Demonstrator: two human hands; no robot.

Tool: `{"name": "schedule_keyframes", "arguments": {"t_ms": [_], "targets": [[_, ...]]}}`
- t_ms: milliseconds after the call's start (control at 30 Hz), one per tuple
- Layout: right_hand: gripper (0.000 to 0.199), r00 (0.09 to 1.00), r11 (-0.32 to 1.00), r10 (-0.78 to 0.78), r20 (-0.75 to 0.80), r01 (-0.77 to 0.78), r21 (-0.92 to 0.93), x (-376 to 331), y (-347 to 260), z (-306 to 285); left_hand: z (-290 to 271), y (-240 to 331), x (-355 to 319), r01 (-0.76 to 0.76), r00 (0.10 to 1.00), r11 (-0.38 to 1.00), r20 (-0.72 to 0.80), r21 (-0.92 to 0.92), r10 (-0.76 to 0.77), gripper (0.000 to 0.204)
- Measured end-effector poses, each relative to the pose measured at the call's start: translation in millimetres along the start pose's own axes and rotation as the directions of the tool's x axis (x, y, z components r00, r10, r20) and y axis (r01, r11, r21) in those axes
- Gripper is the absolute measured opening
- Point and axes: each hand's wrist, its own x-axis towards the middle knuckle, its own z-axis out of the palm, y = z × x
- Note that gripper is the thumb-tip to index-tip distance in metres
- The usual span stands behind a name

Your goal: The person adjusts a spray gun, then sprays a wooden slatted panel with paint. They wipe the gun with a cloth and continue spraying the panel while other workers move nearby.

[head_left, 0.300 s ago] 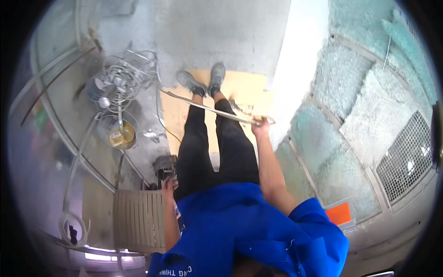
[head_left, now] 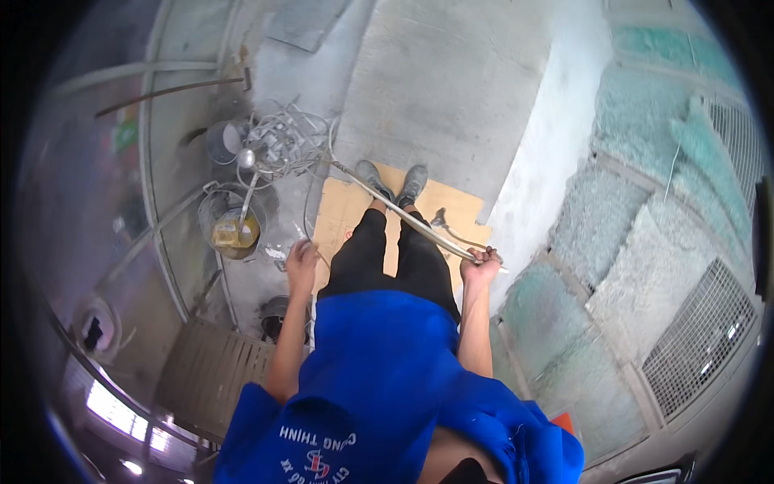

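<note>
A pale hose (head_left: 435, 235) runs from the heap at the left across in front of my legs to my right hand (head_left: 481, 266). The fingers of that hand are closed around it, and a short end sticks out to the right. My left hand (head_left: 302, 260) hangs in the air at the left, slightly blurred, with its fingers loosely apart and nothing visible in them. Close by it passes a thin dark line (head_left: 306, 214). Below that hand stands a dark round pot (head_left: 274, 310), partly hidden by my forearm. A small dark tool (head_left: 439, 216) lies by my right leg.
Tangled hoses (head_left: 286, 141) lie at the left beside a grey bucket (head_left: 223, 143) and a clear bucket (head_left: 211, 206) holding something yellow. My feet stand on a cardboard sheet (head_left: 463, 211). Green-grey filter panels (head_left: 601, 198) line the right. A slatted stand (head_left: 214, 367) is at lower left.
My left hand has moved up and forward, away from the dark pot. My right hand, still gripping the hose, has shifted slightly right and nearer to me. The whole view has shifted.
</note>
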Motion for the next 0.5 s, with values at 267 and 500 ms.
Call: {"name": "schedule_keyframes", "arguments": {"t_ms": [267, 500], "targets": [[0.022, 0.741, 0.851, -0.003, 0.672, 0.355, -0.388, -206, 13, 115, 125, 158, -63, -0.851, 0.515, 0.522, 0.29, 0.057, 0.807, 0.035], [0.013, 0.429, 0.46, 0.356, 0.83, 0.693, -0.555, -268, 8, 170, 173, 233, -96, -0.039, 0.554, 0.867, 0.711, -0.496, 0.432, 0.073]]}}
